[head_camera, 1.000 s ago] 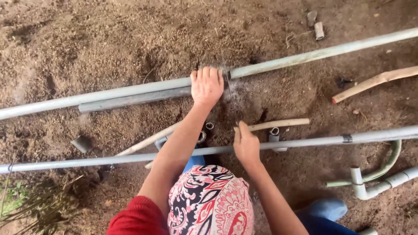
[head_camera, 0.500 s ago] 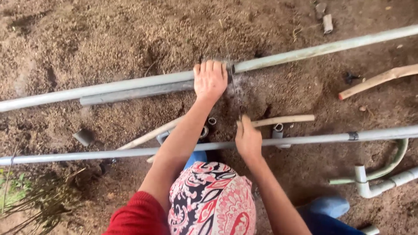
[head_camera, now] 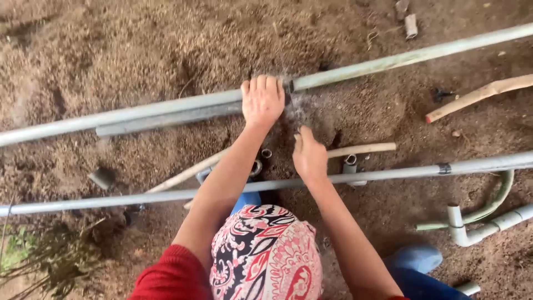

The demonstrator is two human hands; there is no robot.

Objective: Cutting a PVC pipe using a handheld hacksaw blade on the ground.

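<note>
On bare soil, catalogued as seen from above:

Far pipe (head_camera: pixel 166 108): a long grey pipe is lying across the ground, its long axis running left to right and rising slightly toward the right; it is sitting beyond both hands, away from the person's body.

Joint (head_camera: pixel 288 85): a dark collar is showing just right of the left hand, where a paler pipe length (head_camera: pixel 411 55) is continuing the line.

Left hand (head_camera: pixel 263 100): it is lying palm down on the far pipe, fingers together and curling over the top, pressing rather than fully gripping; the arm is stretching straight forward. This hand is the nearer one to the joint.

Right hand (head_camera: pixel 309 156): it is hovering between the two pipes, fingers loosely closing and pointing toward the joint; whether it is holding anything small cannot be told.

Near pipe (head_camera: pixel 388 173): a second grey pipe is crossing under both forearms, roughly parallel to the first.

Small fittings (head_camera: pixel 350 161): short grey couplings are lying beside the right hand.

Wooden stick (head_camera: pixel 361 149): it is resting just right of the right hand.

Bent white pipe (head_camera: pixel 461 228): it is lying well apart, at lower right.
</note>
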